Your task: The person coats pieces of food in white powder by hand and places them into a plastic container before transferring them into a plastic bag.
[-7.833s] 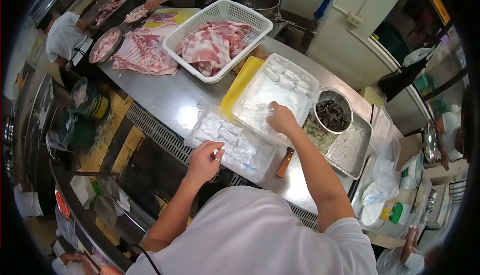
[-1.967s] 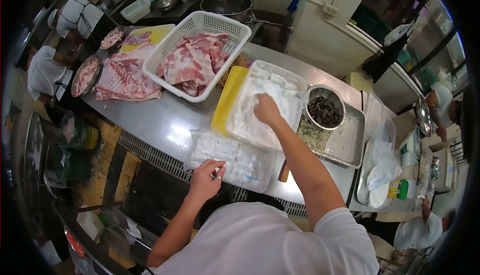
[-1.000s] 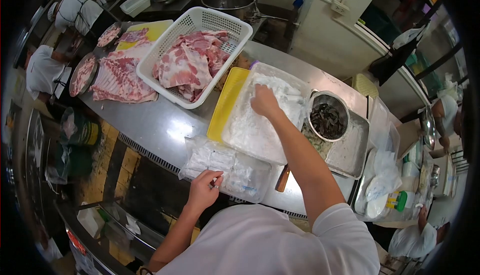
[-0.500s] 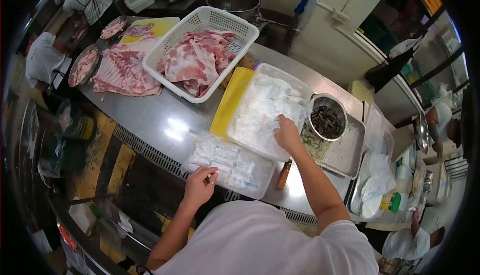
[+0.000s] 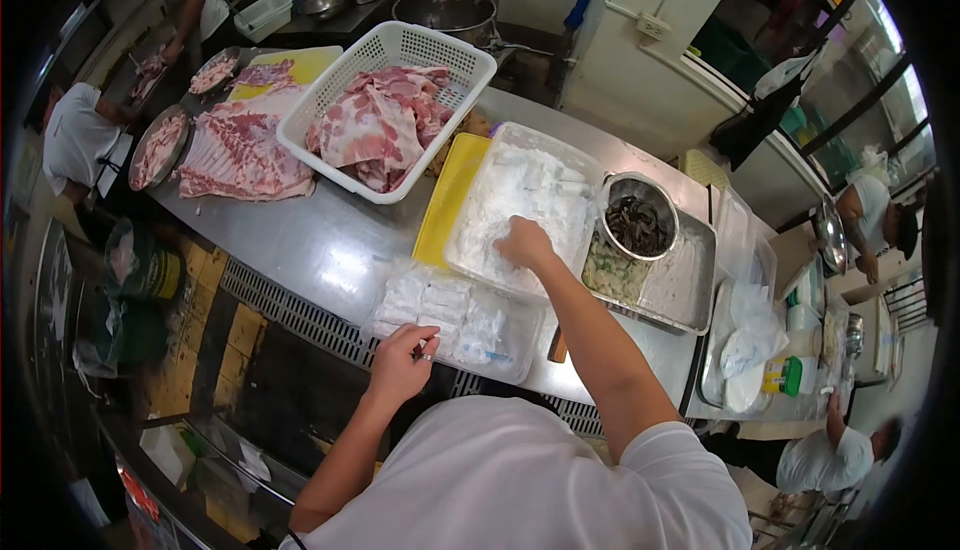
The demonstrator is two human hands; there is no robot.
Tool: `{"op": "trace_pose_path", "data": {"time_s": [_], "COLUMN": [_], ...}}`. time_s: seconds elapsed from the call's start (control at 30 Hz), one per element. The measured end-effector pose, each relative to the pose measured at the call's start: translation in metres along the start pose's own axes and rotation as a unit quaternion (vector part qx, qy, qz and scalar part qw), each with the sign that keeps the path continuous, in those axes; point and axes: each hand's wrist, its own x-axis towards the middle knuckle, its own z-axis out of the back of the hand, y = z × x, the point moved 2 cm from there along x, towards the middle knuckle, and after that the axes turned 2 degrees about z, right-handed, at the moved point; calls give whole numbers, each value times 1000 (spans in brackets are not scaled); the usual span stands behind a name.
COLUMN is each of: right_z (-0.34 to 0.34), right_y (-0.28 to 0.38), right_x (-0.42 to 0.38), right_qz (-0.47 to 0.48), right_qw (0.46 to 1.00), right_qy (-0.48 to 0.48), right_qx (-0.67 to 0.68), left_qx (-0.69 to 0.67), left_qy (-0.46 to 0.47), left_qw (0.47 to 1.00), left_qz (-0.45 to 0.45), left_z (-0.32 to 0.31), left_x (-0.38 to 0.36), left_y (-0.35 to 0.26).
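Observation:
My right hand (image 5: pixel 527 244) reaches down into a plastic tub (image 5: pixel 467 261) of white powder (image 5: pixel 500 195). Its fingers are drawn together at the powder's surface, and what they hold is hidden. Powder-coated pieces show at the tub's far right side. My left hand (image 5: pixel 402 362), a ring on one finger, is closed in a pinch at the near left edge of a clear plastic tray (image 5: pixel 520 355); I cannot make out anything in it. White-coated pieces (image 5: pixel 440 312) lie in rows in that tray. A wooden handle (image 5: pixel 557 346) shows between the tray and my right forearm.
A yellow board (image 5: pixel 440 218) lies partly under the tub. Left of it stand a white basket of raw meat (image 5: pixel 300 140) and a slab of ribs (image 5: pixel 240 155). A steel bowl of dark pieces (image 5: pixel 640 222) and a metal tray (image 5: pixel 690 290) are at right. Other people work around.
My right hand has shifted within the powder, toward the tub's left part. My left hand stays by the clear tray, nearly unchanged. The whole view has moved slightly.

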Motion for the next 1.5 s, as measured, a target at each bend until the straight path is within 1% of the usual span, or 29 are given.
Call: {"op": "trace_pose_path", "data": {"time_s": [0.07,0.17,0.27,0.37,0.47,0.5,0.53,0.57,0.6,0.63,0.73,0.8,0.87,0.9,0.97,1.0,1.03,1.07,1.1,1.13,1.23,1.33,1.43,1.5], "right_z": [-2,16,17,0,11,26,32,35,36,35,10,-20,-62,-69,-99,-103,-106,-107,-91,-78,-77,-79,-78,-73], "right_y": [8,17,19,-4,-15,-7,-5,-5,-7,-9,-12,-3,6,15,5,5,2,-1,11,20,25,27,32,32], "right_x": [-6,-47,-82,-76,-79,-88,-97,-106,-113,-124,-165,-189,-195,-194,-168,-156,-150,-153,-166,-176,-191,-181,-172,-178], "right_qz": [25,85,149,127,141,82,34,-15,-63,-55,-79,-103,-146,-149,-160,-163,-162,-114,-62,-9,12,40,83,83], "right_qw": [1000,991,984,990,981,984,969,942,903,883,819,831,775,739,672,635,701,835,929,978,980,979,977,979], "right_qy": [-1,-95,-96,-42,-124,-116,-117,-116,-114,-117,-39,45,85,82,29,4,-30,-73,-115,-153,-139,-147,-173,-172], "right_qx": [-2,45,31,-49,42,109,213,314,410,450,567,544,609,652,723,755,694,534,347,141,140,138,90,70], "left_qx": [-3,-3,-16,-9,-5,-6,-8,-10,-13,-14,-13,-12,-13,-13,-6,-2,-1,0,1,3,6,-2,-11,-10], "left_qy": [3,1,-7,0,11,15,17,20,21,25,36,47,61,68,72,72,74,74,75,75,73,62,46,46], "left_qw": [1000,1000,1000,1000,1000,1000,1000,1000,999,999,999,999,998,997,997,996,996,996,996,996,996,997,997,998], "left_qz": [-3,-1,-4,-5,-15,-20,-20,-20,-20,-22,-25,-24,-28,-30,-39,-43,-44,-46,-49,-50,-45,-47,-58,-50], "left_z": [3,8,12,18,20,21,21,21,20,21,23,24,23,23,23,23,23,24,26,26,28,30,27,27], "left_x": [-2,-7,-13,-16,-15,-14,-14,-14,-13,-13,-12,-11,-10,-9,-7,-7,-8,-8,-6,-5,-10,-13,-15,-13], "left_y": [-3,0,6,9,8,8,9,11,13,14,15,14,14,14,12,11,9,7,4,4,7,10,14,12]}}
